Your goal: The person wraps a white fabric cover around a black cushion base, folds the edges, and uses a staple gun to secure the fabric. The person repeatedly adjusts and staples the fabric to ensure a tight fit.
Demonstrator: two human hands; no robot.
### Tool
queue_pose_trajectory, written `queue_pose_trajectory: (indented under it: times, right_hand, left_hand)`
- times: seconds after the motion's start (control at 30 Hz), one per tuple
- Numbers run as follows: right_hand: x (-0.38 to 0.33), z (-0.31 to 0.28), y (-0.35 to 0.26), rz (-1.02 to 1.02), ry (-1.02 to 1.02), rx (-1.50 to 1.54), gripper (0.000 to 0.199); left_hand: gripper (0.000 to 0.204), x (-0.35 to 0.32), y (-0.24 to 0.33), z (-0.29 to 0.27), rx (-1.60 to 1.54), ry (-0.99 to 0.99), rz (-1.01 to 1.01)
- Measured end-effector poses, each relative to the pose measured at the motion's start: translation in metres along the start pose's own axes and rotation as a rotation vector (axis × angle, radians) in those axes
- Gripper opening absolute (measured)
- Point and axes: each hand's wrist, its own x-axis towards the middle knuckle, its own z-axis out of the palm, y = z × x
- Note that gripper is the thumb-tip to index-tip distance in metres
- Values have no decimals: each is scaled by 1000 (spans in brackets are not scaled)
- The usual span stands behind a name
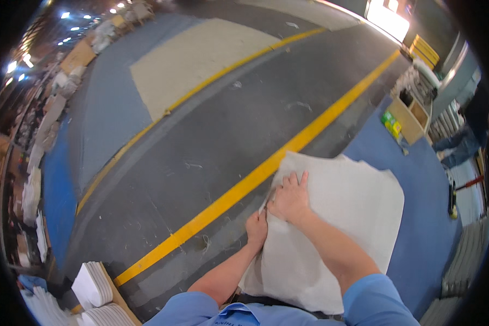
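Blue sleeves (377, 300) flank the lower edge, near five and seven o'clock. Toward four o'clock spreads the pale sheet (356, 209): the left hand (257, 229) appears to pinch its left edge; the right hand (291, 199) lies flat, fingers parted. A weak pinch could let the edge slip; uneven pressure could crease it. Beyond, a yellow line (201, 220) runs toward two o'clock.

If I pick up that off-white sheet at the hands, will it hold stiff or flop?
The off-white sheet will probably flop at least partly: its lower part sags in soft creases near the lap. Its matte, cloth-like surface suggests it won't be very slippery. Lying broad and flat under the right hand, it seems unlikely to roll.
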Motion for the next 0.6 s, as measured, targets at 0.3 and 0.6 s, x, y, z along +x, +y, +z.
queue_pose_trajectory:
  times: [0.3,0.6]
  right_hand:
    - [-51,43,23,-320,584,341,69]
    - [-293,176,181,122,388,-58,106]
  left_hand:
    - [48,11,19,-7,106,-25,-46]
    - [51,8,13,-6,21,-78,-89]
